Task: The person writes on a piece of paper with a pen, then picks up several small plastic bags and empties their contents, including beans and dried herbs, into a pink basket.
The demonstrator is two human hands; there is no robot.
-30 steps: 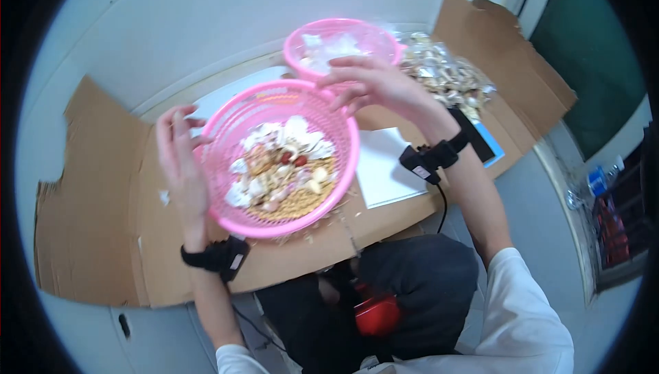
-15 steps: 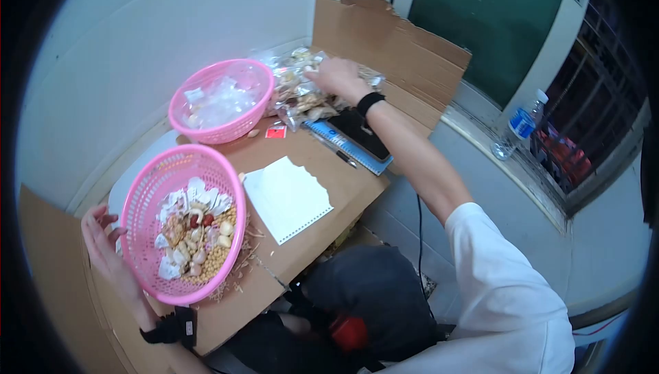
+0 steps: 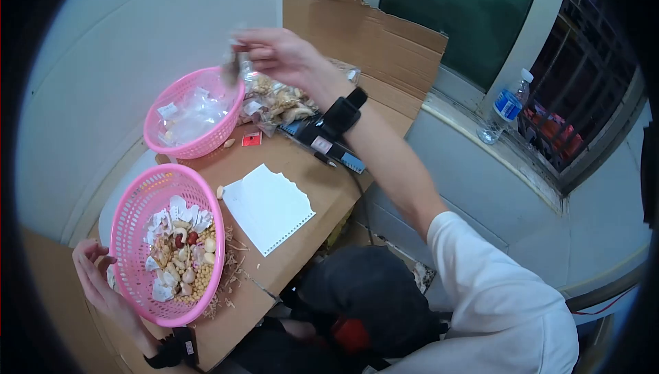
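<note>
we hold a blurred bag [image 3: 232, 72] pinched in the fingers of our right hand [image 3: 280, 55], raised by the right rim of the far basket [image 3: 202, 146]. more packs [image 3: 285, 105] lie beside that basket. our left hand [image 3: 96, 281] is curled at the left side of the near basket [image 3: 218, 264]; we cannot tell whether it grips. beans [image 3: 202, 283] and white scraps [image 3: 162, 291] sit inside, a sheet [image 3: 270, 211] alongside.

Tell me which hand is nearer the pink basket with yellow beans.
Left. The left hand is just to the left of the bean basket; the right hand is farther off, raised near the other pink basket, holding a blurred packet.
</note>
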